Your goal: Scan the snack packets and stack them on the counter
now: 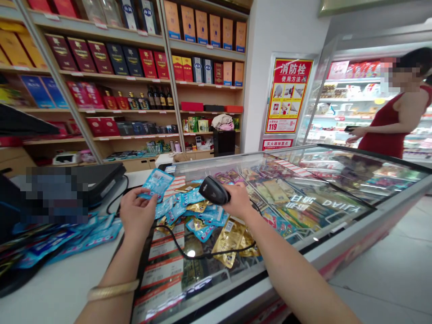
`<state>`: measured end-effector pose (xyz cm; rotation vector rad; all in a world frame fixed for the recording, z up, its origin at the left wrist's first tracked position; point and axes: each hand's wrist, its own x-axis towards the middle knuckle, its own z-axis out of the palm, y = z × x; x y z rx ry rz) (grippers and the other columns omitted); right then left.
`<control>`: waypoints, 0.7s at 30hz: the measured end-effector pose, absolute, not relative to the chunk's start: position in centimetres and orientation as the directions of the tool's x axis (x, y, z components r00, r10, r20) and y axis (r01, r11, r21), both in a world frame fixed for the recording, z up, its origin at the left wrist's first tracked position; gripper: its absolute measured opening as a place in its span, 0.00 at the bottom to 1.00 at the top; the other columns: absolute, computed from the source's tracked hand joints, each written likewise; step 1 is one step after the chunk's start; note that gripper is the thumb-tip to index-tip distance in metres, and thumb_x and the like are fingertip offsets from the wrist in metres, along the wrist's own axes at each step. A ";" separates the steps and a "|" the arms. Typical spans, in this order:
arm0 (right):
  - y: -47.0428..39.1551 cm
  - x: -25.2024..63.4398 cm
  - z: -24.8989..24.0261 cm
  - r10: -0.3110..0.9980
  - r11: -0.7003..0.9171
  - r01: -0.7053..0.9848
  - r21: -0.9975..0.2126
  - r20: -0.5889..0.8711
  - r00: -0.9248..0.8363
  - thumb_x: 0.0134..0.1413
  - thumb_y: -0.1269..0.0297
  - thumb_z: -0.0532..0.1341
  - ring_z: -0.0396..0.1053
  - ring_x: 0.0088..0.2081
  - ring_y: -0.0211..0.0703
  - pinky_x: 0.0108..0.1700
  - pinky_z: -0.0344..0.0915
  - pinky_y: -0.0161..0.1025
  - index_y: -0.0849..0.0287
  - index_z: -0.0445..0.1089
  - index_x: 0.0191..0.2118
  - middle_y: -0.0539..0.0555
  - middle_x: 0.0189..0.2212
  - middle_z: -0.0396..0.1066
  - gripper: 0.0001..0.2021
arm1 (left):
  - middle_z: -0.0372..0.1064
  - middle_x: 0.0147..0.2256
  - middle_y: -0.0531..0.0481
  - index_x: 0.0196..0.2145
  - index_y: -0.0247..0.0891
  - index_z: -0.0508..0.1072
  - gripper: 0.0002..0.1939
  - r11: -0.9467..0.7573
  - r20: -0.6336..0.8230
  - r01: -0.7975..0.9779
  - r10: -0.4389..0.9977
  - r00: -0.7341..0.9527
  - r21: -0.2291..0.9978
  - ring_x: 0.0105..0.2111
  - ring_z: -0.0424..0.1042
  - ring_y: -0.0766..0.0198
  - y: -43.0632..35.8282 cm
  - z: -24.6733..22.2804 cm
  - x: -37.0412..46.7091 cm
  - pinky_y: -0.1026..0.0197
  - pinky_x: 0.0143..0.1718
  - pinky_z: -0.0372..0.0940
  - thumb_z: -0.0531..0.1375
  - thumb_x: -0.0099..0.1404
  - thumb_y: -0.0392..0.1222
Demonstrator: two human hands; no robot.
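Between its thumb and fingers my left hand pinches a small blue packet, held up over the left end of the glass-topped freezer. My right hand is wrapped round the handle of a black barcode scanner, whose head points left toward the packet. Beneath both hands, blue packets and gold packets lie in a loose pile on the glass. The scanner's black cable loops over the glass in front of the pile.
More blue packets lie on the white counter at left, beside a black device. Shelves of boxes and bottles line the back wall. A person in red stands beyond the freezer at right, near a lit refrigerated display.
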<state>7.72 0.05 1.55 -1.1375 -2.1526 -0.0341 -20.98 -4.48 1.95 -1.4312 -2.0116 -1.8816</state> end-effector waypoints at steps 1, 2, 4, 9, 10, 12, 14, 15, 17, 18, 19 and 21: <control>-0.1 7.6 1.6 0.707 0.629 0.728 -0.273 0.589 -0.391 0.44 0.65 0.65 0.73 0.40 0.48 0.45 0.52 0.41 0.56 0.74 0.41 0.53 0.36 0.79 0.14 | 0.67 0.28 0.53 0.42 0.37 0.72 0.21 -0.160 0.570 0.604 0.578 -0.584 0.781 0.24 0.69 0.64 -4.7 2.1 -20.9 0.61 0.27 0.68 0.61 0.53 0.50; -0.2 7.5 1.6 0.696 0.643 0.719 -0.265 0.593 -0.404 0.44 0.65 0.65 0.73 0.40 0.48 0.46 0.52 0.41 0.56 0.74 0.41 0.53 0.36 0.79 0.14 | 0.66 0.26 0.54 0.42 0.37 0.73 0.21 -0.167 0.566 0.595 0.579 -0.587 0.787 0.24 0.68 0.64 -4.9 2.3 -20.7 0.61 0.27 0.67 0.61 0.52 0.49; -0.4 7.3 1.6 0.678 0.664 0.703 -0.255 0.603 -0.421 0.44 0.65 0.65 0.73 0.40 0.47 0.46 0.51 0.41 0.55 0.74 0.40 0.52 0.36 0.79 0.13 | 0.66 0.27 0.53 0.43 0.37 0.74 0.20 -0.165 0.603 0.644 0.575 -0.553 0.747 0.25 0.67 0.64 -5.4 2.8 -20.3 0.60 0.31 0.67 0.59 0.53 0.47; -0.7 6.9 1.5 0.666 0.688 0.680 -0.255 0.593 -0.451 0.45 0.65 0.65 0.73 0.40 0.47 0.46 0.51 0.42 0.54 0.75 0.41 0.52 0.36 0.79 0.14 | 0.71 0.35 0.49 0.49 0.40 0.77 0.22 -0.183 0.705 0.799 0.608 -0.367 0.573 0.28 0.67 0.63 -6.1 3.4 -19.4 0.58 0.38 0.67 0.55 0.59 0.46; -0.8 6.9 1.5 0.665 0.691 0.676 -0.255 0.592 -0.455 0.45 0.65 0.65 0.73 0.40 0.48 0.45 0.51 0.42 0.54 0.75 0.42 0.52 0.36 0.80 0.14 | 0.71 0.36 0.48 0.50 0.40 0.77 0.22 -0.187 0.713 0.815 0.613 -0.340 0.549 0.29 0.68 0.63 -6.2 3.4 -19.3 0.58 0.39 0.67 0.54 0.60 0.46; -0.8 6.8 1.5 0.658 0.698 0.670 -0.252 0.594 -0.462 0.45 0.65 0.66 0.73 0.41 0.48 0.46 0.52 0.42 0.54 0.75 0.42 0.52 0.37 0.80 0.15 | 0.71 0.37 0.47 0.51 0.41 0.76 0.23 -0.195 0.723 0.832 0.620 -0.305 0.519 0.31 0.69 0.62 -6.2 3.3 -19.2 0.58 0.40 0.67 0.53 0.62 0.46; -0.9 6.7 1.5 0.655 0.701 0.670 -0.243 0.591 -0.471 0.45 0.64 0.66 0.73 0.40 0.48 0.46 0.52 0.42 0.53 0.75 0.42 0.52 0.36 0.80 0.14 | 0.71 0.39 0.46 0.52 0.41 0.76 0.23 -0.205 0.726 0.841 0.629 -0.278 0.500 0.33 0.70 0.61 -6.1 3.1 -19.2 0.58 0.41 0.67 0.53 0.63 0.45; -0.9 6.7 1.5 0.656 0.700 0.673 -0.238 0.586 -0.475 0.44 0.63 0.66 0.74 0.40 0.48 0.46 0.52 0.42 0.54 0.75 0.41 0.52 0.36 0.80 0.14 | 0.71 0.39 0.46 0.53 0.41 0.76 0.23 -0.211 0.725 0.846 0.638 -0.260 0.489 0.35 0.70 0.60 -6.0 3.0 -19.2 0.58 0.42 0.67 0.52 0.63 0.45; -1.0 6.6 1.5 0.660 0.698 0.678 -0.231 0.577 -0.482 0.44 0.62 0.67 0.74 0.40 0.48 0.46 0.52 0.42 0.54 0.75 0.40 0.52 0.36 0.80 0.13 | 0.70 0.41 0.45 0.53 0.41 0.76 0.24 -0.223 0.723 0.857 0.655 -0.221 0.464 0.39 0.71 0.57 -5.9 2.9 -19.2 0.57 0.45 0.67 0.52 0.63 0.44; -1.0 6.5 1.6 0.660 0.699 0.677 -0.230 0.574 -0.485 0.44 0.62 0.67 0.74 0.40 0.48 0.46 0.52 0.42 0.53 0.75 0.41 0.52 0.37 0.80 0.14 | 0.70 0.41 0.45 0.54 0.42 0.76 0.24 -0.226 0.721 0.863 0.662 -0.204 0.452 0.41 0.71 0.56 -5.9 2.9 -19.2 0.56 0.47 0.67 0.51 0.63 0.43; -1.1 6.5 1.6 0.659 0.701 0.675 -0.230 0.572 -0.489 0.44 0.62 0.67 0.73 0.41 0.48 0.47 0.52 0.43 0.53 0.75 0.42 0.53 0.38 0.80 0.15 | 0.70 0.41 0.44 0.54 0.42 0.75 0.24 -0.229 0.719 0.869 0.669 -0.188 0.439 0.43 0.70 0.56 -5.8 2.8 -19.2 0.55 0.48 0.66 0.51 0.63 0.43; -1.1 6.4 1.6 0.654 0.709 0.667 -0.229 0.568 -0.500 0.45 0.62 0.67 0.73 0.41 0.48 0.47 0.52 0.43 0.53 0.74 0.43 0.53 0.39 0.80 0.16 | 0.70 0.42 0.44 0.54 0.42 0.75 0.24 -0.229 0.718 0.880 0.676 -0.165 0.417 0.44 0.70 0.55 -5.8 2.7 -19.1 0.54 0.49 0.66 0.51 0.63 0.42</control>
